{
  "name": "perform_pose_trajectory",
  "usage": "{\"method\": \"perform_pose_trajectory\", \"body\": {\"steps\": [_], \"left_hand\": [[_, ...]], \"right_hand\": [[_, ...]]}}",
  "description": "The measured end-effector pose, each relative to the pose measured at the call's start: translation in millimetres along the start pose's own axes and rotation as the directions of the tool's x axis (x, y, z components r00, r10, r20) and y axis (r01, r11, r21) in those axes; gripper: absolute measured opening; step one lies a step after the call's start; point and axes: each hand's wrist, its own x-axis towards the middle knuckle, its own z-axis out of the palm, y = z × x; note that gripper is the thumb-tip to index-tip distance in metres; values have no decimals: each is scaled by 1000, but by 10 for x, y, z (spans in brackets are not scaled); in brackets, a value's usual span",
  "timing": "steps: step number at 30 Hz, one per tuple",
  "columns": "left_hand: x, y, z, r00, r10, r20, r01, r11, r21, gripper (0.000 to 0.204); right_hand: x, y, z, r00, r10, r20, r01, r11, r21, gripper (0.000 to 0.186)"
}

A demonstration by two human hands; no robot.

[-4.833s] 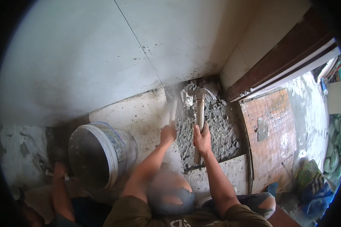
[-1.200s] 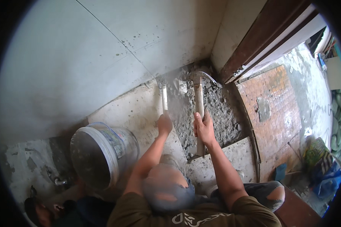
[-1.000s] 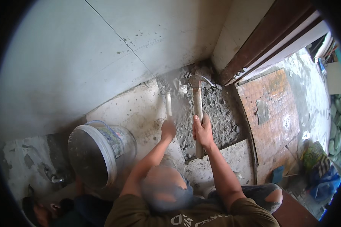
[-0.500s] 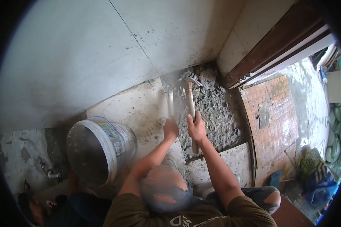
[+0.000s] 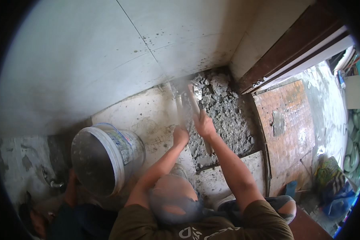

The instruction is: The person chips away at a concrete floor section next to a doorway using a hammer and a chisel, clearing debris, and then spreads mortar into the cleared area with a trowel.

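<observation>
- Gripping a hammer with a pale wooden handle, the person's right hand has its fingers wrapped round the shaft, whose butt sticks out on the near side of the fist.
- The hammer is over the far left part of a rough patch of broken grey rubble; its head is blurred, and I can't tell from here whether it meets anything.
- Just to the left, the left hand is closed round the near end of a pale, straight, narrow rod-like tool, which points away toward the far wall; its far tip is lost in haze.
- Left of the rubble lies a dirty off-white floor slab, and a speckled pale slab borders it on the near side.
- A large whitish plastic bucket stands to the left, its dark mouth in view.
- Beyond, a smooth pale panelled wall rises, spattered with grey specks.
- On the right, a worn orange-brown patterned sheet lies beside the rubble, near a dark brown door frame.
- At the near left, another person's bare forearm reaches beside the bucket.
</observation>
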Motion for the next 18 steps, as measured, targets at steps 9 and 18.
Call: {"method": "perform_pose_trajectory", "body": {"steps": [9,18], "left_hand": [[162,28,-21,989,-132,73,141,981,-135,64],[18,184,-227,968,-169,185,236,861,-450,59]], "right_hand": [[59,-82,-69,999,-51,-7,50,997,-54,48],[-66,-207,33,1000,22,-6,-22,999,-27,38]]}}
